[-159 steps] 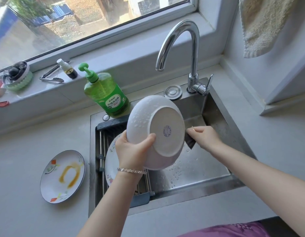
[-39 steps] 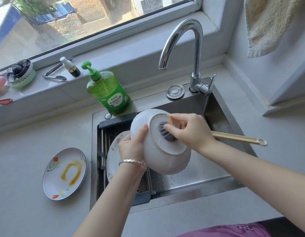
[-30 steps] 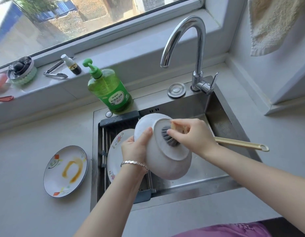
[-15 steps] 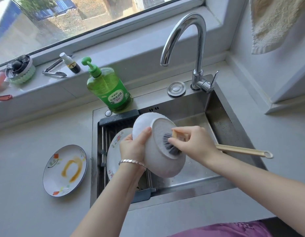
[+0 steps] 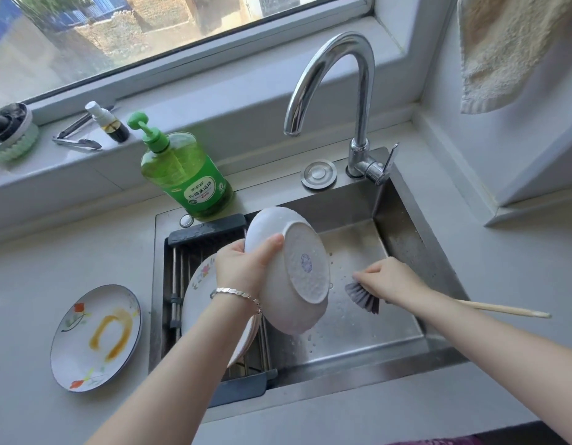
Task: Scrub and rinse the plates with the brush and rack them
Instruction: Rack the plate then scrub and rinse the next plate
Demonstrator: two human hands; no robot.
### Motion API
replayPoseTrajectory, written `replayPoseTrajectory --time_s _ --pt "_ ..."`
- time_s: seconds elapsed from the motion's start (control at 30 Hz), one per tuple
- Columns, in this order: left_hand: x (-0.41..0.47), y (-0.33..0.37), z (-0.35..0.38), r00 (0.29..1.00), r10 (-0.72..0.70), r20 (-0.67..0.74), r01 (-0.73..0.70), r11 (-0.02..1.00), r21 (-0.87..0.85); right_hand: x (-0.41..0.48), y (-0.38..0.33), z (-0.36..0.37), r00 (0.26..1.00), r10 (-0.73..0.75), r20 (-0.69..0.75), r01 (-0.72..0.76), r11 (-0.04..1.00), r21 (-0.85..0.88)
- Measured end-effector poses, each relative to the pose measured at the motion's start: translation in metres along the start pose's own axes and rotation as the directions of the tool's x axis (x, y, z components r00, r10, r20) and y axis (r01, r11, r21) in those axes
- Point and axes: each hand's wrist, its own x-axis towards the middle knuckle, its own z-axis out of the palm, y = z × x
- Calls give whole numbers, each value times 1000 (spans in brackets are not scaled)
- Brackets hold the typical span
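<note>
Pale grey countertop [image 5: 69, 252] runs under a wide window [image 5: 150, 24], wrapping round a rectangular stainless steel sink [image 5: 410, 226] whose floor is wet with droplets. Behind the basin rises a curved chrome tap [image 5: 363, 91], its spout dry, and a beige ribbed towel [image 5: 509, 49] hangs at upper right, cut off by the frame. Inside the sink's left part sits a dark slatted drying rack [image 5: 207, 229], and in it leans a white flower-rimmed plate [image 5: 198, 293], largely hidden by the left forearm; whether a second plate stands behind it is hard to make out. Above the basin the left hand [image 5: 243, 268] grips a deep white plate [image 5: 297, 277] by its rim, thumb on the outside, tilted so its foamy underside and blue stamp face up. On the counter left of the sink lies a flat flowered plate [image 5: 95, 338] smeared with an orange-brown ring of sauce. At the sink's back edge stands a green pump bottle of dish soap [image 5: 185, 175], nearly full. The right hand [image 5: 390, 281] is curled round a wooden-handled brush [image 5: 363, 298], its grey bristles held just right of the deep plate and apart from it; the hand and wrist cover the handle's middle. On the sill [image 5: 214, 101] lie metal tongs [image 5: 76, 136], a small spray bottle [image 5: 108, 122] holding dark liquid, and a round green-based object [image 5: 12, 133] cut off at the left edge
</note>
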Motion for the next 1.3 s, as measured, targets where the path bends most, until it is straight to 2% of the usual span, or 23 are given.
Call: replayPoseTrajectory --time_s 0.1,0.23,0.33,0.43,0.63,0.83,1.07,1.13,1.17,1.23,1.3 --pt "10 10 9 999 34 -6 -34 999 34 34 1 -26 992 86 -96 -95 992 -89" --pt "21 24 21 998 69 -1 -69 996 55 80 -22 -79 962 89 -259 -83 996 34" --pt "30 32 27 998 64 -14 -63 997 43 110 -44 -110 923 184 -337 -78 949 304" --pt "35 37 32 997 67 -30 -67 998 22 127 -59 -124 912 296 -285 -96 828 552" --pt "47 42 40 996 64 -60 -63 998 11 148 -62 -121 893 333 -302 -111 814 570" --pt "59 44 47 997 22 -74 -27 997 -75 147 -51 -121 899 346 -269 -109 772 627" --pt "63 46 45 995 -11 -98 -3 990 -142 135 -47 -114 903 305 -303 -79 811 580" --pt "63 45 42 994 -25 -106 10 989 -147 121 -52 -108 910 265 -319 -70 856 512" --pt "64 44 40 994 -35 -107 18 988 -155 112 -55 -102 920 194 -341 -37 908 418" --pt "64 43 38 992 -60 -110 39 981 -189 87 -55 -84 940 -39 -339 103 980 171" --pt "64 42 37 991 -77 -112 50 973 -227 48 -64 -59 921 -305 -244 321 947 27"
